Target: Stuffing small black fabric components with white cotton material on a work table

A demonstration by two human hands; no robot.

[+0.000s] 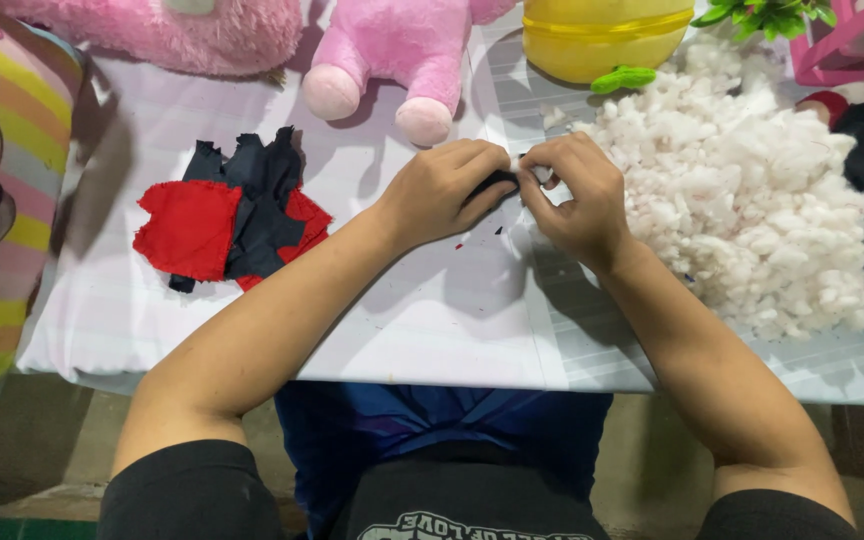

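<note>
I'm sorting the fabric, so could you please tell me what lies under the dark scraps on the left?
Red fabric pieces lie under the dark scraps, showing at both sides. How far they run beneath, or what else is there, is covered.

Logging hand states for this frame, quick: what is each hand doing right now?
Left hand: closed on a small dark fabric piece.
Right hand: fingers pinched at the same piece; its grip cannot be told for sure.

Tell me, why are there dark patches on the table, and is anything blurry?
Head view: light from above casts soft shadows of the left hand and right hand onto the white table; the red and dark cloth scraps look sharp; the white stuffing pile is bright, slightly washed out.
</note>
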